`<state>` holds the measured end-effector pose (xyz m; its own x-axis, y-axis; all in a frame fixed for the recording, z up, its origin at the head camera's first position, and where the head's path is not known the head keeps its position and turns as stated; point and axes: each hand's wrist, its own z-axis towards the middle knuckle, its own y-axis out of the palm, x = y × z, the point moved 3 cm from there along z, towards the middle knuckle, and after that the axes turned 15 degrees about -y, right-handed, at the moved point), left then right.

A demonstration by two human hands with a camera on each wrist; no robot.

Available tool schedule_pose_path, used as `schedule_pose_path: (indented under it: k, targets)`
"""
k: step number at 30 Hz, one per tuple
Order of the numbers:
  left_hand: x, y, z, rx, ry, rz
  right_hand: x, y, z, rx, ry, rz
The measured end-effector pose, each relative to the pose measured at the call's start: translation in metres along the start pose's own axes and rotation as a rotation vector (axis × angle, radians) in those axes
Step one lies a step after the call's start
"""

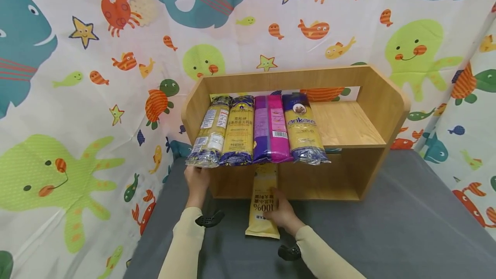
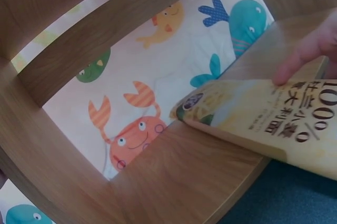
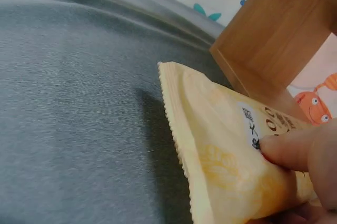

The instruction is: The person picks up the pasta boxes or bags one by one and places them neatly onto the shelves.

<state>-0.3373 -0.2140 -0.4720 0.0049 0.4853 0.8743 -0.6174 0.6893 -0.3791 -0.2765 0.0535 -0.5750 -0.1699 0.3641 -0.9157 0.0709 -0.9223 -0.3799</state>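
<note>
My right hand (image 1: pixel 283 213) grips a pale yellow pasta packet (image 1: pixel 264 201) by its right edge, thumb on its printed face. The packet's far end lies inside the lower level of a wooden two-level shelf (image 1: pixel 317 180); its near end sticks out in front. In the right wrist view, the crimped end of the pasta packet (image 3: pixel 210 145) hangs above the grey cloth. My left hand (image 1: pixel 197 182) holds the shelf's left side panel at its front edge, below the upper board; its fingertips are partly hidden.
On the upper board lie several spaghetti packs: a clear-and-yellow one (image 1: pixel 212 132), a yellow one (image 1: pixel 238 130), a pink-purple one (image 1: pixel 271 130) and a blue-yellow one (image 1: pixel 304 128). Their near ends overhang the board. Grey cloth (image 1: pixel 407 227) covers the table; a printed curtain (image 1: pixel 240 55) hangs behind.
</note>
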Motion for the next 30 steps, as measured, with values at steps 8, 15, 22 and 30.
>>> schedule_pose_path:
  k: [8,15,22,30]
  targets:
    - [0.003,-0.002,0.000,0.004,0.013,0.007,-0.006,-0.017,-0.026,-0.061,0.001,0.119]
    - [0.000,-0.002,0.001,0.012,0.011,-0.017,-0.002,-0.040,-0.061,-0.286,-0.008,0.407]
    - [-0.001,-0.003,-0.001,0.017,0.043,-0.022,0.007,-0.074,-0.106,-0.374,0.036,0.557]
    - [-0.003,-0.007,-0.001,0.004,0.030,-0.024,0.013,-0.114,-0.139,-0.406,0.108,0.570]
